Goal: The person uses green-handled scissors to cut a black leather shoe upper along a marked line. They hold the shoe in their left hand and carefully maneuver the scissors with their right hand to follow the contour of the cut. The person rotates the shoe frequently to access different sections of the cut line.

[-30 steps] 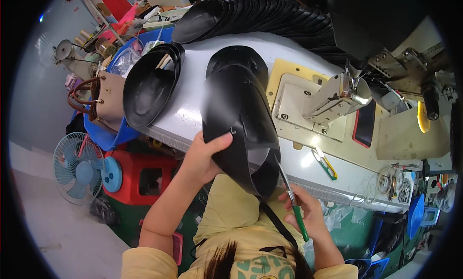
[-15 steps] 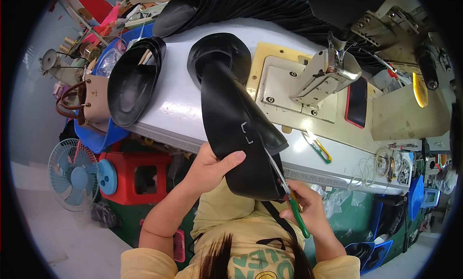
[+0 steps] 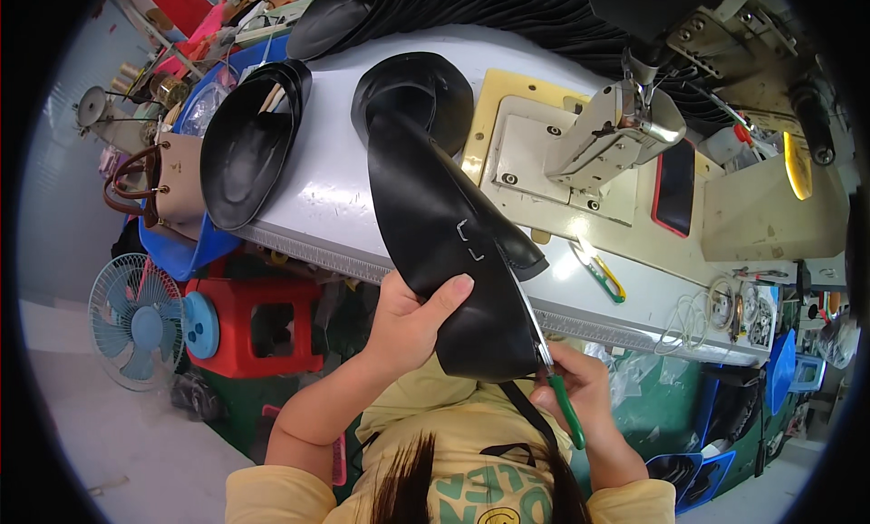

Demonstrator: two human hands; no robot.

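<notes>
One pair of scissors [image 3: 565, 408], one black sheet [image 3: 435, 230], two hands [image 3: 410, 327].

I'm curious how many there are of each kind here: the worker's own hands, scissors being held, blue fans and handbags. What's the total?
Left hand and right hand: 2
Green-handled scissors, held: 1
Blue fan: 1
Beige handbag: 1
Total: 5

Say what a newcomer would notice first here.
Probably the black curved piece at centre, which the left hand grips while the right hand holds green-handled scissors at its edge. Then the long row of overlapping black pieces across the back of the white table.
</notes>
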